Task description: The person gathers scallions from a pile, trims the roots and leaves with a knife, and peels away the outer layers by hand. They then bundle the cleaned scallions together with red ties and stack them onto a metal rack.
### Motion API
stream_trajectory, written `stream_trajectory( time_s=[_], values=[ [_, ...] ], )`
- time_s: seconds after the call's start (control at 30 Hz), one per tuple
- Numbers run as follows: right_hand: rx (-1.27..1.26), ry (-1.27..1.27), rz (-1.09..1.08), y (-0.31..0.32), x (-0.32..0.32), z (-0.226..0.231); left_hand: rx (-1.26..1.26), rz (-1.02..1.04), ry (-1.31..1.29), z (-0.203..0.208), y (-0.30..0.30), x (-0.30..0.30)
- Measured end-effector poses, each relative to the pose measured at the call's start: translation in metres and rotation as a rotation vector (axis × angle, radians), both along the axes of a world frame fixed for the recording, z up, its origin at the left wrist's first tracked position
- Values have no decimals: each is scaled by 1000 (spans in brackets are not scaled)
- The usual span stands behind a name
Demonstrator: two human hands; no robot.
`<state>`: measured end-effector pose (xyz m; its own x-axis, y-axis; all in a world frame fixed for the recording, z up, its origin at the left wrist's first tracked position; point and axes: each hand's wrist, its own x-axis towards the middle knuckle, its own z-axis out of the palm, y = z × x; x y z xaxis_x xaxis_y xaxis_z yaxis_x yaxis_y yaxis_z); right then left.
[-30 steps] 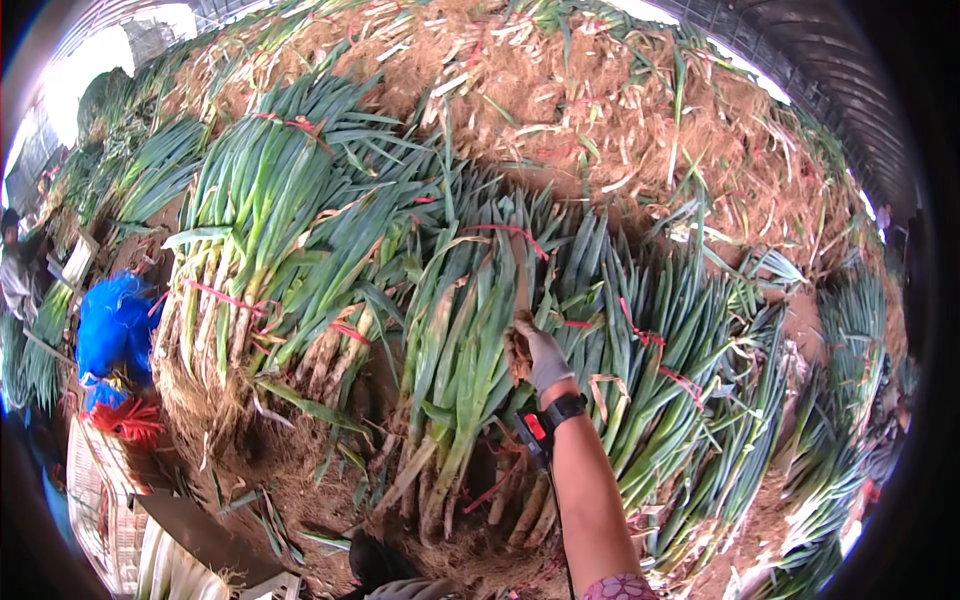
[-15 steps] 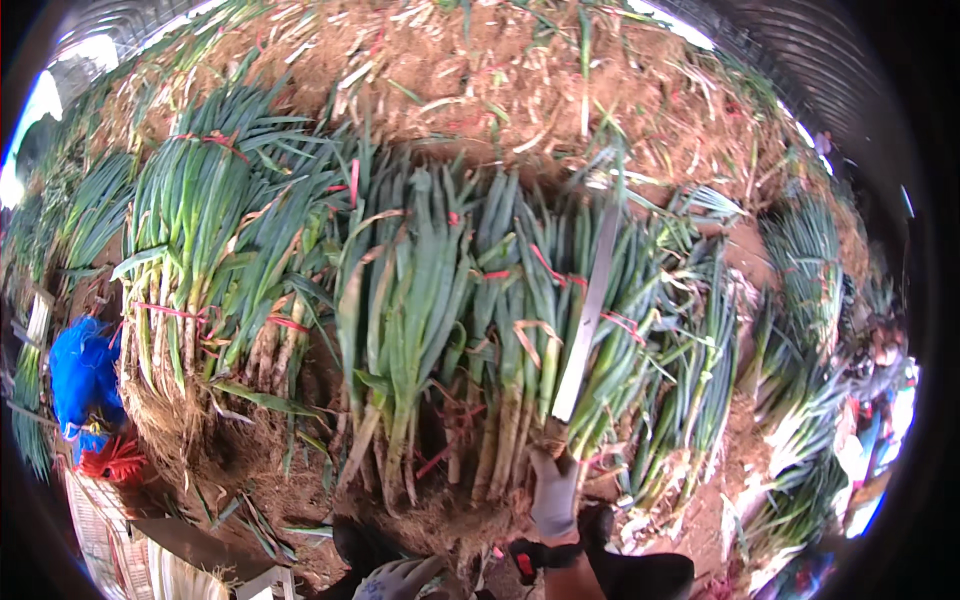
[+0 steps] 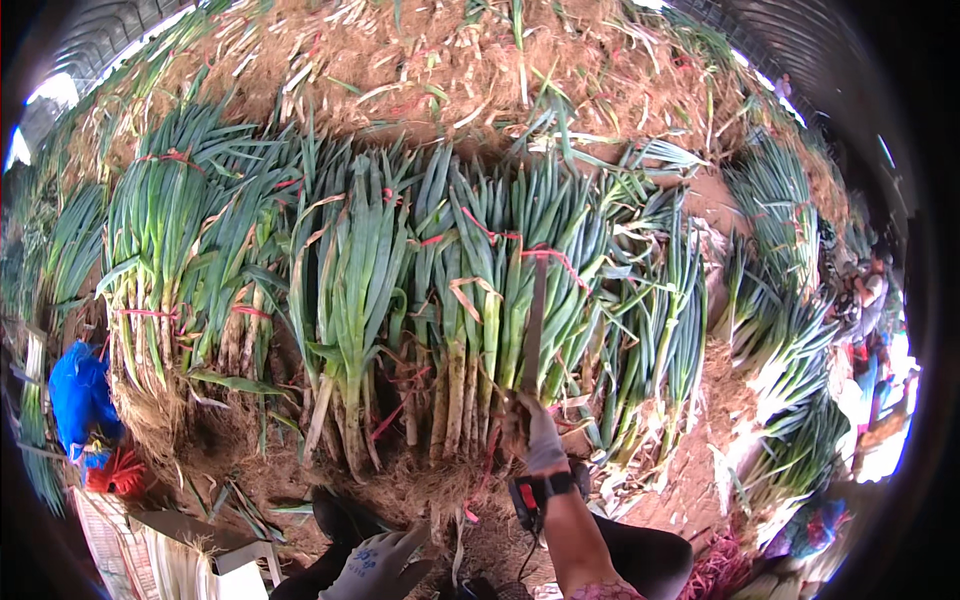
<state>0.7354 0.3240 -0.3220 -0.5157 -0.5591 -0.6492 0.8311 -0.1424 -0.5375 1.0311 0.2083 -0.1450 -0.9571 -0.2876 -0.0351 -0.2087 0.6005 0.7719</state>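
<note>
My right hand (image 3: 542,442), in a whitish glove, is closed on the handle of a long knife (image 3: 535,335). Its narrow blade points away from me and lies over a bunch of green onions (image 3: 562,270) bound by a red tie. Dark leaves and pale, dirty stalks make up the bunches, with roots toward me. Low in the picture is my left hand (image 3: 372,568), gloved in white with blue marks. Its fingers are stretched out and hold nothing. A thin red strip (image 3: 488,470) hangs beside my right hand.
More tied bunches (image 3: 170,230) stand at the left, others (image 3: 780,220) at the right. A blue bag (image 3: 80,395) and a red bundle of ties (image 3: 117,470) lie at the left edge. Beyond spreads root-strewn soil (image 3: 440,70). Another person (image 3: 868,295) is at the far right.
My right hand has moved farther from me and the knife with it, its blade now darker against the bunch. My left hand shows more fully. The whole view has shifted slightly.
</note>
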Motion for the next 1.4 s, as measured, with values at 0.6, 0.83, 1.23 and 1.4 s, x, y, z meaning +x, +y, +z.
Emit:
stream_trajectory(
  time_s=[0.6,0.83,1.23,1.4],
  values=[
    [369,494,-77,5,-28,38,-17,-19,-156,-40,20,45],
    [477,645,-305,217,99,214,-330,-251,34,-82,24,29],
    [823,662,-369,515,172,179,147,-101,-39,-43,57,57],
    [566,669,-82,391,139,187,-100,-178,-111,-46,31,61]
  ],
)
